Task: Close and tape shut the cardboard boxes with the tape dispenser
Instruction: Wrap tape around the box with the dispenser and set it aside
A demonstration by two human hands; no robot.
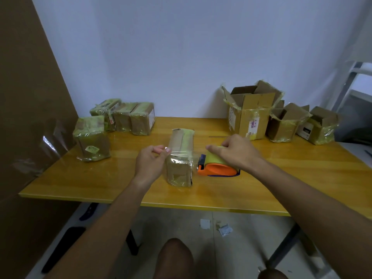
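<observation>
Yellow wooden table (261, 190), mid-surface: small taped brown cardboard box (179, 160). Left hand (150, 162) pinches clear tape strip (181, 154) across it. Right hand (236, 151) grips orange tape dispenser (216, 169) just beside. Front edge bare.

A yellow wooden table (281, 178) stands against a pale wall (181, 47). A large brown board (26, 97) leans at the left. Below, scraps of paper (219, 227) lie on the grey floor (231, 248) beside the table's dark legs (281, 246)
</observation>
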